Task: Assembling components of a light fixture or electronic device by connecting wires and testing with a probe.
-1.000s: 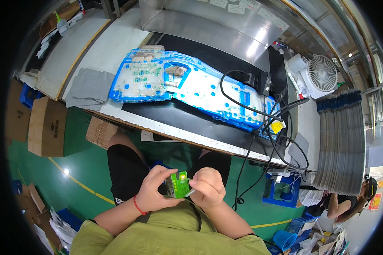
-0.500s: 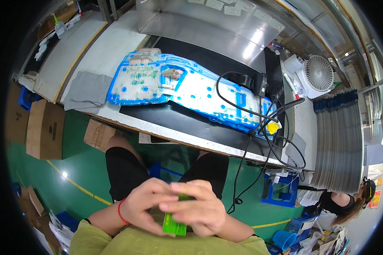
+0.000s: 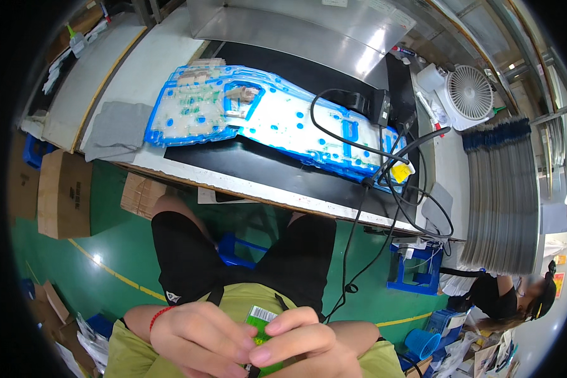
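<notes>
L hand (image 3: 198, 337), R hand (image 3: 315, 345) both pinch box (image 3: 257, 321) btwn fingertips, low in front of shirt (image 3: 249, 293); imo go light on grip, prob dents easy; steady w/ one, fiddle w/ other

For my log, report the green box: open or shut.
Cannot tell: the left hand and right hand hide much of the green box.
</notes>
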A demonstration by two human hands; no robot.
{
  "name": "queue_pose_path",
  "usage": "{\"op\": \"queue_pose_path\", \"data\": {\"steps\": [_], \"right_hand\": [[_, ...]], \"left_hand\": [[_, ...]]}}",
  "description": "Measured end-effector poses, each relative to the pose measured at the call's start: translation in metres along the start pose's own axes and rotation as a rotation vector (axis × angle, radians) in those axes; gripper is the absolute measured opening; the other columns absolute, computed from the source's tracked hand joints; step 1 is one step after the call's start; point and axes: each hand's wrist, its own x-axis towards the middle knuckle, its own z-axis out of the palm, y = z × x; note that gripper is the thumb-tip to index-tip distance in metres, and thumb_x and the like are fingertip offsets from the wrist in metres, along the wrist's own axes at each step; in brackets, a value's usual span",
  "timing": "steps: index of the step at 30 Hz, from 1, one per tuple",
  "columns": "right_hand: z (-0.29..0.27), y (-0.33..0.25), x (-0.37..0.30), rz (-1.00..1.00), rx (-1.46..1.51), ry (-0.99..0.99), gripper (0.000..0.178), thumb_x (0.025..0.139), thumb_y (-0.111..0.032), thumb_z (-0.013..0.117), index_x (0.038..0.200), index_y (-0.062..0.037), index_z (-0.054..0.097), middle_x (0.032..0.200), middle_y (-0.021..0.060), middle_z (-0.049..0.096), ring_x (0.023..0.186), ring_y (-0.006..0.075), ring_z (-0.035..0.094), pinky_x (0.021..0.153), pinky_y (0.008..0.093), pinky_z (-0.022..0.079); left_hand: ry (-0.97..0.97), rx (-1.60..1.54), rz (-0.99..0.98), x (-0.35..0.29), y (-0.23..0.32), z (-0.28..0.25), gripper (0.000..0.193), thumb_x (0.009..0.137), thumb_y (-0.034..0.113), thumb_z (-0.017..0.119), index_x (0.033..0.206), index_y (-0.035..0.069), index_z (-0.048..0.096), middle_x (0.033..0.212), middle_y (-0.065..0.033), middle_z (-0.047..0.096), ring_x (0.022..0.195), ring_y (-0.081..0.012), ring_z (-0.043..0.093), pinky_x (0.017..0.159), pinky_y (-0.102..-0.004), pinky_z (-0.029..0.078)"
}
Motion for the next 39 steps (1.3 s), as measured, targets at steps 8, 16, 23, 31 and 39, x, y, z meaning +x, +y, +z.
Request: {"op": "queue_pose_path", "data": {"steps": [8,16,23,31,39], "right_hand": [[0.01,0.008,0.0,-0.09,0.154,0.071,0.027,0.087,-0.025,0.047,0.087,-0.0058,0.066,0.1,0.0166,0.061,0.102,0.0332,0.048,0.083,0.0393,0.037],[0.019,0.016,0.002,-0.16,0.286,0.139,0.034,0.089,-0.031,0.042,0.082,-0.0055,0.064,0.093,0.0165,0.06,0.093,0.0317,0.048,0.077,0.0386,0.038],[0.025,0.019,0.003,-0.22,0.365,0.161,0.041,0.091,-0.036,0.038,0.078,-0.0052,0.062,0.086,0.0165,0.059,0.085,0.0304,0.047,0.072,0.0379,0.038],[0.032,0.022,0.006,-0.283,0.453,0.191,0.05,0.094,-0.042,0.034,0.072,-0.0049,0.06,0.079,0.0165,0.057,0.076,0.0289,0.047,0.066,0.0371,0.039],[0.04,0.025,0.006,-0.35,0.519,0.226,0.059,0.096,-0.048,0.03,0.067,-0.0045,0.058,0.072,0.0164,0.056,0.067,0.0274,0.047,0.061,0.0364,0.039]], "left_hand": [[0.059,0.166,0.225,0.023,-0.011,0.009,0.038,0.09,0.028,0.065,0.101,-0.009,0.066,0.11,-0.0214,0.06,0.098,-0.0351,0.06,0.087,-0.0421,0.049],[0.041,0.193,0.298,0.022,-0.022,0.012,0.041,0.094,0.03,0.06,0.1,-0.01,0.067,0.109,-0.0215,0.06,0.095,-0.0344,0.06,0.084,-0.0395,0.049],[0.078,0.111,0.324,0.026,-0.025,0.022,0.041,0.094,0.029,0.06,0.1,-0.011,0.066,0.106,-0.0229,0.06,0.095,-0.0352,0.06,0.082,-0.0401,0.049],[0.076,-0.044,0.183,0.023,-0.017,0.026,0.038,0.093,0.026,0.063,0.099,-0.011,0.067,0.106,-0.024,0.06,0.093,-0.0367,0.061,0.081,-0.0406,0.05],[0.075,0.069,0.301,0.026,-0.023,0.024,0.038,0.092,0.025,0.064,0.1,-0.012,0.066,0.106,-0.0242,0.059,0.094,-0.037,0.061,0.081,-0.0405,0.05]]}}
